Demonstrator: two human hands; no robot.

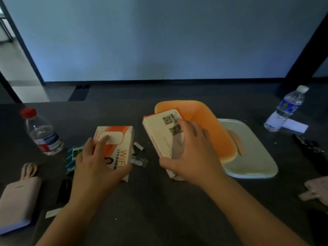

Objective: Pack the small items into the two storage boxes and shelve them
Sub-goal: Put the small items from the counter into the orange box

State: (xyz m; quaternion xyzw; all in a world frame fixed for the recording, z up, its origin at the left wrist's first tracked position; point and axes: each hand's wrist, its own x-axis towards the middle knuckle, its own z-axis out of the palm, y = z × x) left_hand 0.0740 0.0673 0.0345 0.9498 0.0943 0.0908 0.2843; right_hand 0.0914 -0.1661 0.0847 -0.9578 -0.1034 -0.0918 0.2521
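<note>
My left hand (pixel 96 163) grips a white and orange WIFI carton (pixel 118 139) lying on the dark table, thumb at its near right corner and fingers over its top. My right hand (pixel 192 154) holds a second white carton (pixel 160 134) with QR codes on it, tilted up at the left side of the orange storage box (pixel 210 121). That box is tipped, its open side facing me, and it leans over a pale lid or shallow box (pixel 252 157). Small batteries (pixel 139 146) and a green packet (pixel 72 157) lie around the left carton.
A red-capped water bottle (pixel 41 133) stands at the left and a white-capped bottle (pixel 285 109) at the far right. A pink power bank (pixel 16 204) lies at the near left, a black item (pixel 63 190) beside it. Pink cloth (pixel 316 189) and dark clips (pixel 308 145) sit at the right edge.
</note>
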